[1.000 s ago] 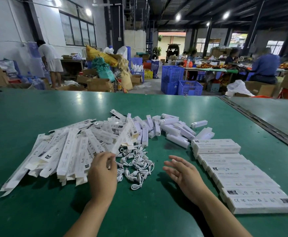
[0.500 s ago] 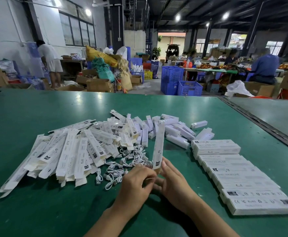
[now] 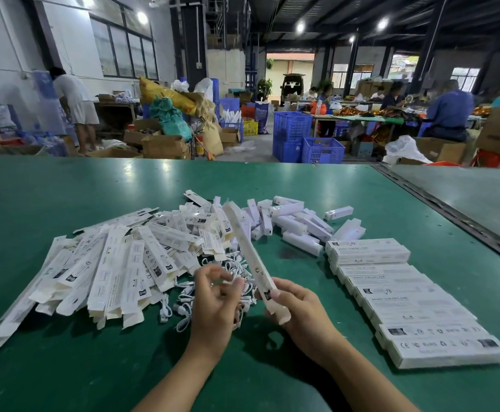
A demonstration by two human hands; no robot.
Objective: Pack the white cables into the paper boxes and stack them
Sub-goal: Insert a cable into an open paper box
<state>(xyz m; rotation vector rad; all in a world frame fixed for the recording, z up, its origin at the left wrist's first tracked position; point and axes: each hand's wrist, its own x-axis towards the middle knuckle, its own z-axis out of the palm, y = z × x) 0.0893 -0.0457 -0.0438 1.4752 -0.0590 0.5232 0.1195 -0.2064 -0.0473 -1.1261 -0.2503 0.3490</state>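
Observation:
My right hand grips the near end of a long flat white paper box, which tilts up and away to the left. My left hand hovers just left of it over the heap of white cables, fingers curled around what looks like one white cable; motion blur hides the details. A big pile of flat unfolded paper boxes lies to the left. Packed boxes lie side by side in a row on the right, with one more stacked on top at the far end.
Several short white sticks lie scattered behind the cables. The green table reaches far back; a metal seam runs along its right side. Beyond the table are blue crates, cardboard boxes and people working.
My left hand lifted a flat box from the pile and passed it over. Now my right hand holds it alone, tilted left, and my left hand has gone to the cables.

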